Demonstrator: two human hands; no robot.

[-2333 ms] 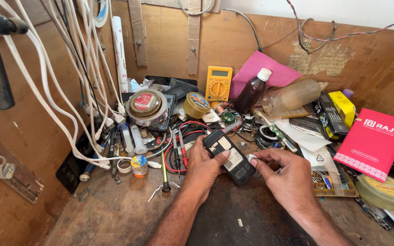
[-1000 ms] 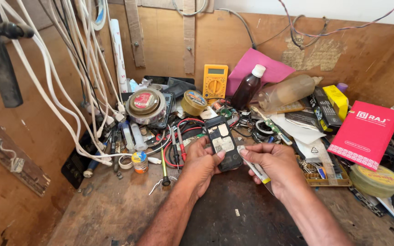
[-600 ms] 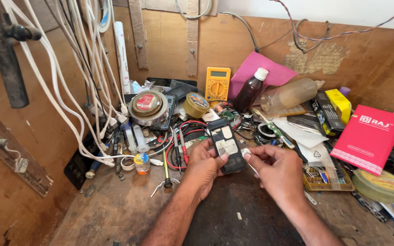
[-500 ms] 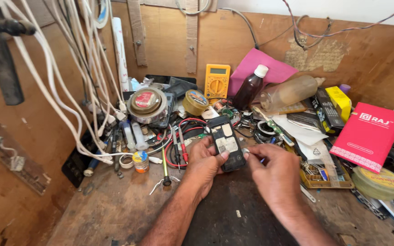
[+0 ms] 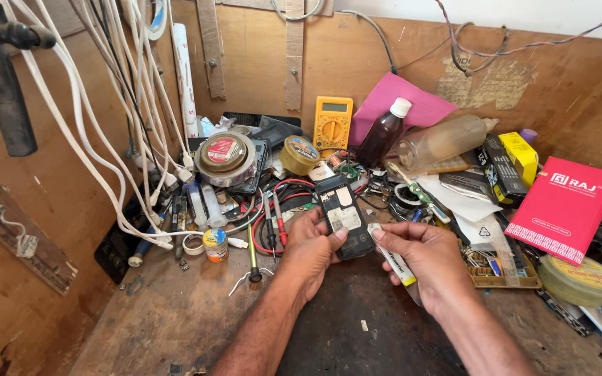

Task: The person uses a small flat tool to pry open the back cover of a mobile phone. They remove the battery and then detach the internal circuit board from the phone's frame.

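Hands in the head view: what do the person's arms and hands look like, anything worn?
Both the left hand and right hand are bare: no gloves, and no rings or watch that I can see. The forearms are bare too, with no sleeve in view.

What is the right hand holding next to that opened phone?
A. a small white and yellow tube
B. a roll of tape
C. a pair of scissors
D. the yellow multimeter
A: the right hand holds a small white and yellow tube beside the phone, which the left hand holds; the multimeter stands untouched at the back wall.
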